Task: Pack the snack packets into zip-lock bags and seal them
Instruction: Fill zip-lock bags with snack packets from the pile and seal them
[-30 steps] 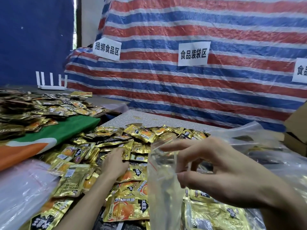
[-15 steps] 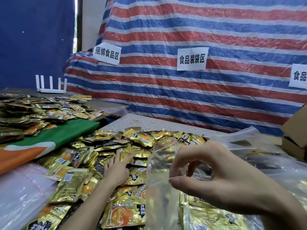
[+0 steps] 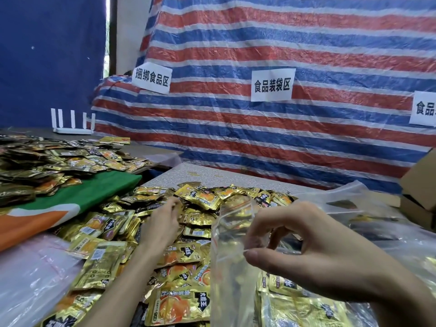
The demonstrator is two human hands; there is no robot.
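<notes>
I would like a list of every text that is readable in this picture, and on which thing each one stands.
"捆绑食品区": on the left white paper sign, fixed to the striped tarp.
"食品装袋区": on the middle white paper sign, on the same tarp.
"食品", the rest cut off by the picture's edge: on the right white paper sign.
Print on the gold snack packets: too blurred to read with certainty.
</notes>
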